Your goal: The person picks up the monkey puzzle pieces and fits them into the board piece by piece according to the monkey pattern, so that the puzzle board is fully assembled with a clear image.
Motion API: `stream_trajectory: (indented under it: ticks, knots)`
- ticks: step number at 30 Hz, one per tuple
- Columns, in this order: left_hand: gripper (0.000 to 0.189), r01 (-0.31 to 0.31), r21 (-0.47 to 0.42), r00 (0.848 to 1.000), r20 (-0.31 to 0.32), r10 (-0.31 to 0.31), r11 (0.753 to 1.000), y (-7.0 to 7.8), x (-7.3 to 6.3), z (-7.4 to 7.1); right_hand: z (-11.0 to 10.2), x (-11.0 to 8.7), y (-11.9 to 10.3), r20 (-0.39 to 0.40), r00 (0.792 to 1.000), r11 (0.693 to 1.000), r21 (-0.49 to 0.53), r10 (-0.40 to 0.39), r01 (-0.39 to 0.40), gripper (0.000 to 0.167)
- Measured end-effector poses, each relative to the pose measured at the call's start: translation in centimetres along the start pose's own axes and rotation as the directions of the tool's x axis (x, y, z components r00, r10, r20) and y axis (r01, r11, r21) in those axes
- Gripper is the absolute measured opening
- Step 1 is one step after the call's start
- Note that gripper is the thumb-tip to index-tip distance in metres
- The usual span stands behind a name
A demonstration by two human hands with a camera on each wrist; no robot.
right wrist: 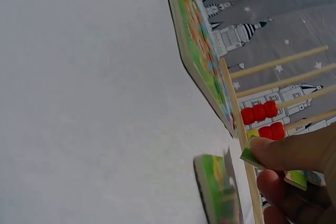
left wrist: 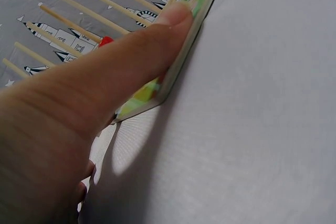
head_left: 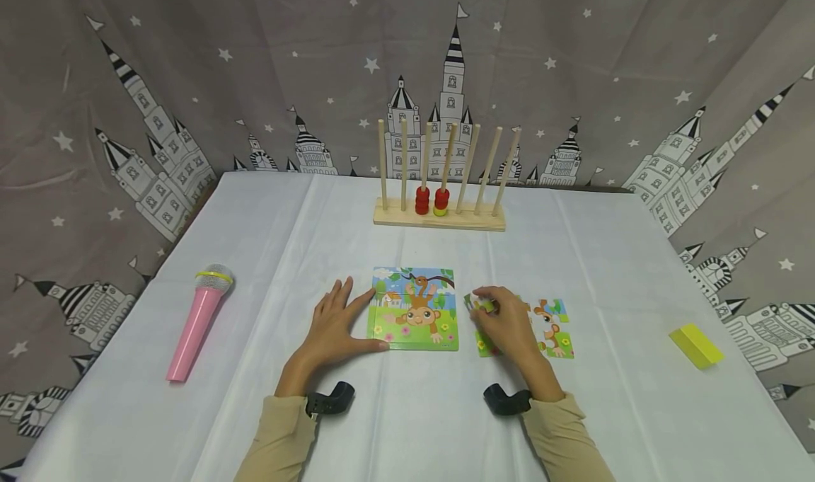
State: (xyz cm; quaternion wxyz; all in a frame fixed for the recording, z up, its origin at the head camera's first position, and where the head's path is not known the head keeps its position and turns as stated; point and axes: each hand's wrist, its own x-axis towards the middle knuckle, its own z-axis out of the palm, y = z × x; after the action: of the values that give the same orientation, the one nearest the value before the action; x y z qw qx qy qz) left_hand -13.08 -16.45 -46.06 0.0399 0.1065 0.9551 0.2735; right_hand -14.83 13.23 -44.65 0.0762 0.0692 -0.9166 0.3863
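Observation:
A square puzzle board [head_left: 414, 326] with a monkey picture lies flat at the middle of the table. My left hand [head_left: 332, 328] is at its left side with fingers spread. Its thumb [left wrist: 152, 35] rests on the board's near left corner, and the index fingertip reaches the left edge. To the right of the board, my right hand [head_left: 509, 325] pinches a small green puzzle piece [right wrist: 251, 157] between thumb and fingers, which cover much of it. Other loose puzzle pieces [head_left: 555, 330] with parts of a monkey lie beside and partly under that hand.
Behind the board stands a wooden peg rack [head_left: 439, 220] with red beads [head_left: 422, 201] on two pegs. A pink toy microphone [head_left: 196, 326] lies at the left. Toward the right edge sits a folded yellow paper [head_left: 696, 346]. A grey castle-print curtain [head_left: 305, 57] hangs behind the table.

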Motion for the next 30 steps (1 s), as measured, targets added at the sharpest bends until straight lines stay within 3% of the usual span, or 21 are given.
stream_trajectory:
  ticks: [9, 15, 23, 30]
  knots:
    - [0.095, 0.015, -0.006, 1.000, 0.012, -0.015, 1.000, 0.1, -0.1, 0.0, 1.0, -0.1, -0.8, -0.018, 0.999, 0.998, 0.039, -0.045, 0.045, 0.027]
    - [0.095, 0.012, -0.006, 1.000, 0.008, -0.012, 1.000, 0.2, -0.1, -0.1, 2.4, -0.2, -2.2, 0.013, 0.998, 0.998, 0.037, -0.060, 0.060, 0.029]
    - [0.093, 0.000, -0.004, 1.000, -0.003, 0.000, 1.000, 0.3, -0.1, -0.2, 4.5, -0.1, -4.5, 0.064, 0.981, 0.983, 0.040, -0.181, 0.179, 0.028]
    - [0.092, -0.020, 0.000, 1.000, -0.016, 0.020, 1.000, 0.2, -0.1, -0.3, 6.9, 0.8, -6.1, 0.134, 0.981, 0.988, 0.089, -0.139, 0.128, 0.027]
